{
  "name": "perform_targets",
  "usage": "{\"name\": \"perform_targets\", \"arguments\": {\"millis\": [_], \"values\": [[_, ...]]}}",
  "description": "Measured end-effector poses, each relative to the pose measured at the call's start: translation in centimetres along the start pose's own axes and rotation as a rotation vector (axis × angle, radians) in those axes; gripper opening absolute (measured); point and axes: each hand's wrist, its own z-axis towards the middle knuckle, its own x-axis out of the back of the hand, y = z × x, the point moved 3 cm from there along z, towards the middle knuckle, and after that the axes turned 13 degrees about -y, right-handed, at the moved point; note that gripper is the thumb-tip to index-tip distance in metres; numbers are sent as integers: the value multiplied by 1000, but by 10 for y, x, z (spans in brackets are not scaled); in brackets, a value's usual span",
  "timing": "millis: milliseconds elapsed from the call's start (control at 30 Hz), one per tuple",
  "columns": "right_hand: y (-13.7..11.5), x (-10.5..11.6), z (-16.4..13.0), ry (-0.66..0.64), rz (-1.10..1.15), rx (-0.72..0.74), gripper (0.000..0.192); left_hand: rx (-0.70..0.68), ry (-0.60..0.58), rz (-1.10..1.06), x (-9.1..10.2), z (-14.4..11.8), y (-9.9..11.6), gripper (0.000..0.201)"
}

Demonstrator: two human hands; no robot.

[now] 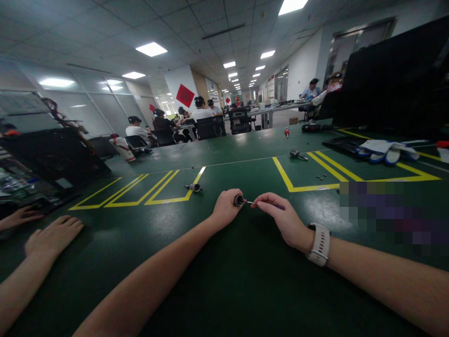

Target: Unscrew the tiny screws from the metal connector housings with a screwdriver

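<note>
Hands meet at the middle of the green table (224, 290) in the head view. The left hand (226, 208) is curled into a loose fist around a small dark cylindrical part (239, 201), whose round end faces the camera just past the thumb. The right hand (280, 217), a pale watch (319, 244) on its wrist, pinches a thin screwdriver (259, 203) between thumb and fingertips; its slim metal shaft touches the round end of the part, and a dark purple handle shows beyond the fingers. Both hands rest low on the table surface, the part held just above it.

Ahead of the left hand, a second small metal cylinder (194, 187) lies on the yellow floor-tape lines (157, 189). Farther right, another small tool (298, 154) lies inside a yellow-marked bay, with a few tiny dark screws (321, 177) near it. White and blue gloves (386, 152) lie at the far right, a black power tool (317, 127) behind them.

At the left edge, another person's hand (52, 236) lies flat on the table, with a second hand (19, 217) beyond it, beside a dark open device (45, 159). Seated people (199, 112) work at desks in the background.
</note>
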Motion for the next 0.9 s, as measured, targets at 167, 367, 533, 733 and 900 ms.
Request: {"name": "perform_targets", "arguments": {"millis": [167, 367, 533, 733, 900], "values": [[1, 0, 1, -14, -89, -31, 14, -46, -46, 149, -3, -1, 3, 7], [0, 4, 4, 39, 138, -70, 10, -31, -40, 24, -2, -1, 0, 11], [5, 5, 6, 24, 205, -55, 11, -84, -17, -225, -1, -1, -3, 10], [4, 4, 4, 16, 149, 3, 12, -90, 0, -233, -2, 0, -4, 10], [0, 2, 1, 9, -37, 27, 15, -33, 1, -55, -2, 1, -3, 14]]}}
